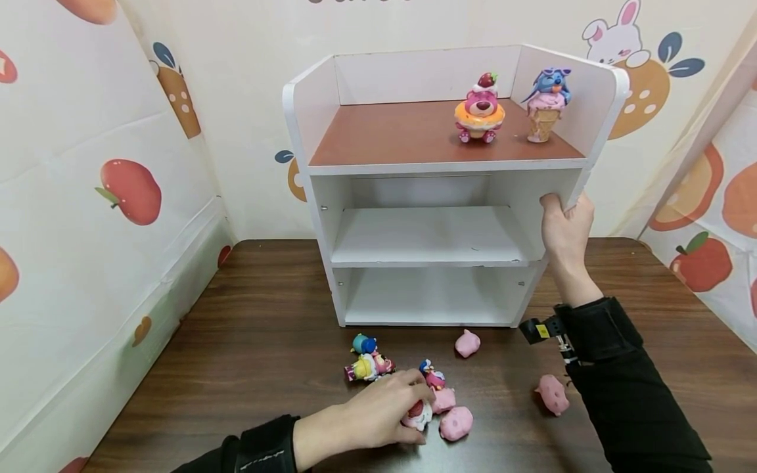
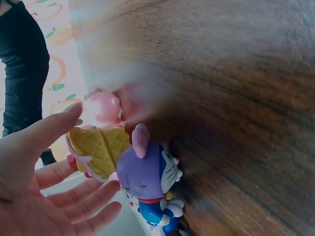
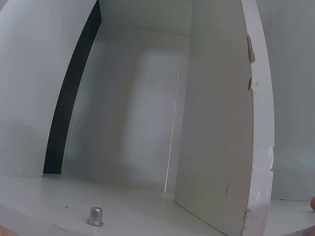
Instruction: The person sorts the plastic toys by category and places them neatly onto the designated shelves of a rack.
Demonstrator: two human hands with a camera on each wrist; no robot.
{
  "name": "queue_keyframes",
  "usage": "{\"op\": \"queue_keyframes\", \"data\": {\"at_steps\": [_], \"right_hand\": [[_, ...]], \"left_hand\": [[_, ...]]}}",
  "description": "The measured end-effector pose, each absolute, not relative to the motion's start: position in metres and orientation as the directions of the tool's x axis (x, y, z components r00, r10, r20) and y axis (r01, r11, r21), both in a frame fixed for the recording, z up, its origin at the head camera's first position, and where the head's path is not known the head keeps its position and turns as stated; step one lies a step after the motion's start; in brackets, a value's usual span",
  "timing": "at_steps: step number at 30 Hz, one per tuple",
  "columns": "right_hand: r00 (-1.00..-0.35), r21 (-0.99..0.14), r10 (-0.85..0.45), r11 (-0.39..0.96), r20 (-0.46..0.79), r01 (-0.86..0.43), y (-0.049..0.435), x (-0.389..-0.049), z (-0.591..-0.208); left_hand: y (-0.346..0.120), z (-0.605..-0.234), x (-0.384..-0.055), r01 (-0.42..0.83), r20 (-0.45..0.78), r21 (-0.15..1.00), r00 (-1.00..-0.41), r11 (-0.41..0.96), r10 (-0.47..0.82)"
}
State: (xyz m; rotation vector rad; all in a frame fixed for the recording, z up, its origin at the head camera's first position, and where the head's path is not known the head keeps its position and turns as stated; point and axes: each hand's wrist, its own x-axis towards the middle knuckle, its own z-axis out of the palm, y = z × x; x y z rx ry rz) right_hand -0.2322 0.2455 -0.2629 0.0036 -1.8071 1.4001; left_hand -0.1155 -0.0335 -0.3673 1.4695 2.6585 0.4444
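My left hand (image 1: 384, 408) is low over the table, with thumb and fingers on either side of a small ice-cream-cone toy (image 1: 418, 416) that has a white and red top. In the left wrist view its waffle cone (image 2: 104, 150) lies between the spread thumb and fingers. Pink pig figures (image 1: 456, 424) and a blue-and-pink figurine (image 1: 434, 377) are just beyond the fingertips. My right hand (image 1: 566, 226) grips the right side panel of a white toy shelf (image 1: 432, 234), thumb on the inner side; the other fingers are mostly hidden.
On the shelf's brown top stand a pink bear figure (image 1: 480, 113) and a blue figure on a cone (image 1: 547, 108). More colourful figurines (image 1: 368, 366) lie left of the hand. Single pigs lie before the shelf (image 1: 467, 343) and by the right sleeve (image 1: 609, 355). A metal peg (image 3: 95, 216) juts from the side panel.
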Motion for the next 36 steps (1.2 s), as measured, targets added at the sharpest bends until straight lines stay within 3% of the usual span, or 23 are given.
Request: {"op": "queue_keyframes", "data": {"at_steps": [8, 16, 25, 36], "right_hand": [[-0.661, -0.799, 0.453, 0.39, 0.599, -0.457, 0.246, -0.232, -0.263], [-0.668, -0.806, 0.455, 0.387, 0.589, -0.448, 0.247, -0.232, -0.264], [-0.667, -0.801, 0.448, 0.395, 0.596, -0.451, 0.247, -0.231, -0.264], [-0.668, -0.805, 0.454, 0.401, 0.589, -0.437, 0.246, -0.23, -0.264]], "left_hand": [[-0.032, -0.366, -0.106, 0.738, 0.161, 0.279, -0.667, 0.615, 0.727], [-0.03, -0.367, -0.099, 0.7, 0.147, 0.22, -0.713, 0.68, 0.686], [-0.03, -0.37, -0.1, 0.714, 0.131, 0.174, -0.699, 0.678, 0.703], [-0.034, -0.364, -0.103, 0.802, 0.092, 0.229, -0.581, 0.551, 0.808]]}}
